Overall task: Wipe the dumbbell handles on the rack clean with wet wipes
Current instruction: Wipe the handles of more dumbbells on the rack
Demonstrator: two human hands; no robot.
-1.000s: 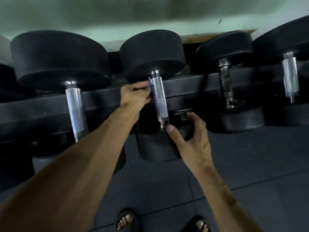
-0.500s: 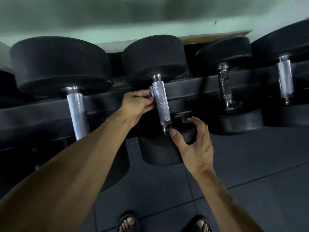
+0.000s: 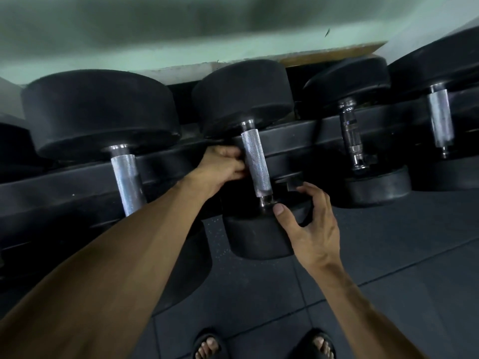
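Observation:
Black dumbbells lie across a dark rack (image 3: 293, 136). The middle dumbbell has a knurled silver handle (image 3: 255, 161). My left hand (image 3: 220, 164) presses against the left side of that handle about halfway down, fingers curled. The wet wipe is hidden inside those fingers. My right hand (image 3: 313, 229) grips the dumbbell's near head (image 3: 254, 237), with the thumb on its top by the handle's lower end and the fingers curved over its far edge.
To the left lies a bigger dumbbell with a silver handle (image 3: 127, 180). On the right are a chrome-handled dumbbell (image 3: 351, 136) and another silver handle (image 3: 439, 117). A green wall rises behind the rack. Below, my sandalled feet (image 3: 207, 345) stand on dark floor tiles.
My left hand has slid down the middle handle from its top end toward the middle. The blue bit of wipe seen earlier is now hidden. My right hand stays on the near head.

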